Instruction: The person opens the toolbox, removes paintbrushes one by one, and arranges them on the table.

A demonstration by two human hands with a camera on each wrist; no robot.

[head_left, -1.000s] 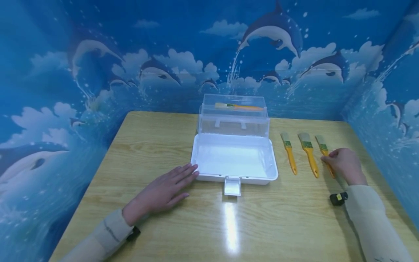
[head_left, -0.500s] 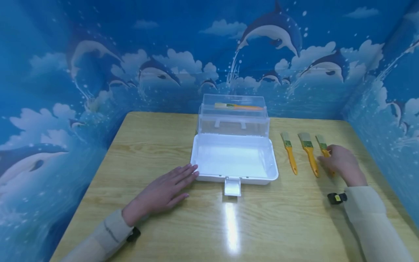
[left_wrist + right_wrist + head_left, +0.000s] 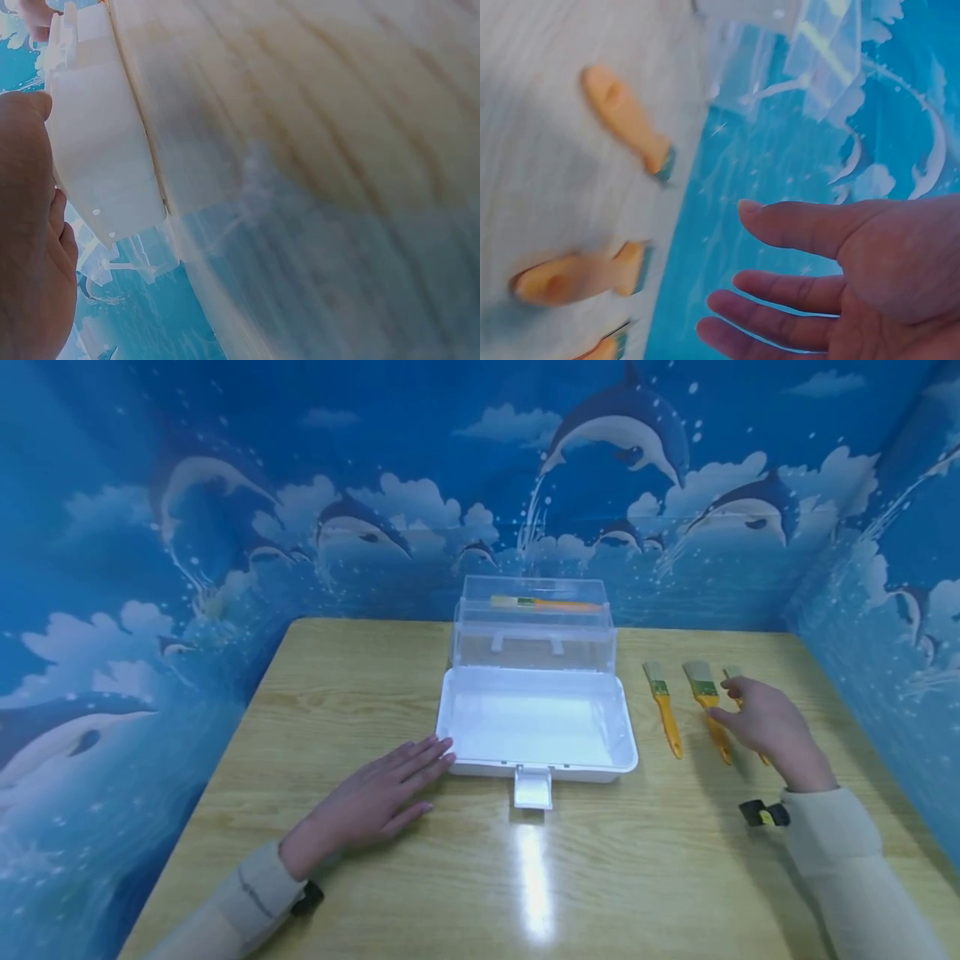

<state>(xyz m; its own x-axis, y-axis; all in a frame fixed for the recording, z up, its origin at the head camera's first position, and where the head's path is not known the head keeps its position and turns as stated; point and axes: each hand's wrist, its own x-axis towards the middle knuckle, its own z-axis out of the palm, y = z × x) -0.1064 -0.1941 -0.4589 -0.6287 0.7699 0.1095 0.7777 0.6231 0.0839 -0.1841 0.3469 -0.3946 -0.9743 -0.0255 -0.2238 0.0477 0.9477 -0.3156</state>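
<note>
A white plastic box (image 3: pixel 480 769) stands with its clear lid (image 3: pixel 525 647) raised at the back. My left hand (image 3: pixel 367 797) lies flat, fingers straight, fingertips at the box's front left corner. On the right lie three paintbrushes with orange handles: a left brush (image 3: pixel 665 714), a wider middle brush (image 3: pixel 701 678) and a right brush (image 3: pixel 732 672). Over the middle and right ones is my right hand (image 3: pixel 768 727), which hides part of both. In the right wrist view its fingers (image 3: pixel 780 319) are extended and apart from the thumb, holding nothing.
Another paintbrush (image 3: pixel 558 604) lies in the upper part of the lid. A white latch (image 3: pixel 532 788) hangs from the box's front. The wooden table (image 3: pixel 360 685) ends at a blue dolphin-print backdrop (image 3: pixel 420 443) behind and at the sides.
My right hand has let go of the right brush's handle and moved left and up, its fingers opening, toward the middle brush. My left hand and the box have stayed put.
</note>
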